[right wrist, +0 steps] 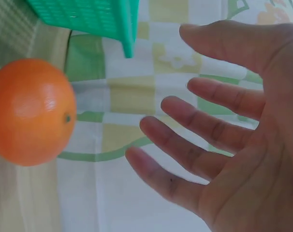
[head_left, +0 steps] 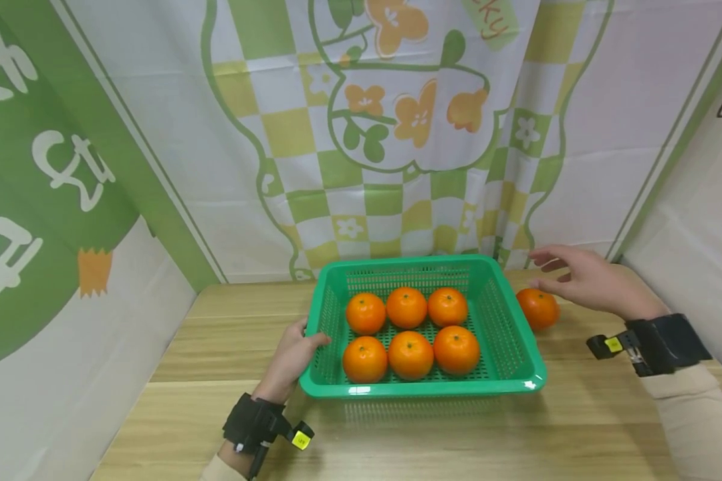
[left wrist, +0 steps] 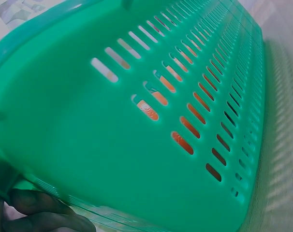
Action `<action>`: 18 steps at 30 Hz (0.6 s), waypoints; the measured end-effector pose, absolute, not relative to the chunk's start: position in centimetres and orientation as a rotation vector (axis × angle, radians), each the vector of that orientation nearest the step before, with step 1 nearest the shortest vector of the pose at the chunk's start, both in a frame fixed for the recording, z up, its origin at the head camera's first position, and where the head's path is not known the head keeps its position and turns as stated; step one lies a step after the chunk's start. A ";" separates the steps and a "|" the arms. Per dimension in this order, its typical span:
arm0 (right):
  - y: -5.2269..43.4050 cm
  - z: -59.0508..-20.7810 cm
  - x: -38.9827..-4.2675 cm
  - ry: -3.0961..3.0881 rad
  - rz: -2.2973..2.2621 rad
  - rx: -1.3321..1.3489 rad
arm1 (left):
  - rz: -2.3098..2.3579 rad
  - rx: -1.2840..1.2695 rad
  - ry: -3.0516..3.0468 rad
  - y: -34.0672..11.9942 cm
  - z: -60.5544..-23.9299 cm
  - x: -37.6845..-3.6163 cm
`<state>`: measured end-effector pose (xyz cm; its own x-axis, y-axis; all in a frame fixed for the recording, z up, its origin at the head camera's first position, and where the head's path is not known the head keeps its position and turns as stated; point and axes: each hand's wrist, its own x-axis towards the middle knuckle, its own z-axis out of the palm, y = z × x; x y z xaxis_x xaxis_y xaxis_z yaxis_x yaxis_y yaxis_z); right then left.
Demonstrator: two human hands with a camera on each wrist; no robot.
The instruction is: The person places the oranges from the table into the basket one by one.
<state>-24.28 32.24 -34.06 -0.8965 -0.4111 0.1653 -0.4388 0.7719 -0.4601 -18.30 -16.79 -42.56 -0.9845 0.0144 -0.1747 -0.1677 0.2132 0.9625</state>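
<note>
A green plastic basket [head_left: 424,389] with slotted walls stands on the table, holding two rows of oranges [head_left: 410,355]. My left hand [head_left: 291,357] grips its left rim, thumb over the edge and fingers outside; the left wrist view shows curled fingers [left wrist: 45,212] beneath the rim. One more orange [head_left: 540,308] lies on the table just outside the basket's right wall. Above and to the right of that orange is my right hand [head_left: 583,277], its fingers spread and holding nothing. In the right wrist view a gap shows between the fingertips [right wrist: 137,157] and the orange [right wrist: 33,112].
The light wooden table [head_left: 234,341] runs back to a wall hung with a checked, flower-printed cloth [head_left: 397,200]. Printed side panels [head_left: 168,321] close off the left and right. Bare wood shows in front of the basket.
</note>
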 end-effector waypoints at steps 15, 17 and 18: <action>32.4 -37.8 -25.3 -2.990 0.710 0.706 | 1.889 -0.144 2.334 -16.7 -42.7 -18.3; 32.3 -38.1 -25.4 -2.984 0.700 0.714 | 1.892 -0.148 2.332 -16.7 -42.7 -18.3; 32.3 -38.3 -25.5 -2.981 0.698 0.718 | 1.893 -0.149 2.333 -16.7 -42.6 -18.3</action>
